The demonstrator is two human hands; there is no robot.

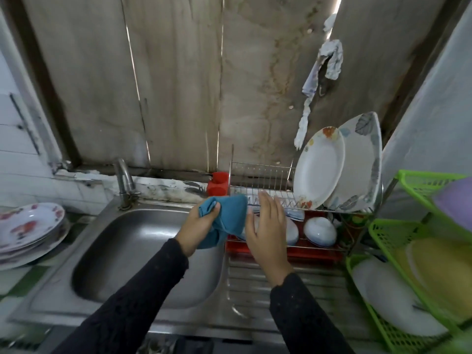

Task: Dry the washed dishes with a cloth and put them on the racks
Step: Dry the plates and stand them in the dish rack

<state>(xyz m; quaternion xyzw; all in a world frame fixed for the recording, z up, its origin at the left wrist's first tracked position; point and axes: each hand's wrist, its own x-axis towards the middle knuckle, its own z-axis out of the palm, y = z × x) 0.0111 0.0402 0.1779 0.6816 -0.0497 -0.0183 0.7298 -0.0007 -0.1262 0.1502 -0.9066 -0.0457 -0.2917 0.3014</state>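
While left hand [201, 223] holds cloth [231, 213], right hand [268, 231] spreads flat beside it.

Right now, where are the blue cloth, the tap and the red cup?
cloth [232, 213]: head view, on its smooth middle part.
tap [124, 175]: head view, on the upright spout.
red cup [218, 185]: head view, on its front side.

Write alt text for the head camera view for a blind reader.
Over a steel sink, a person's left hand grips a blue cloth while the open right hand hovers near white bowls on the lower tier of a wire rack. Two plates stand on edge on its top tier; floral plates are stacked left of the sink.
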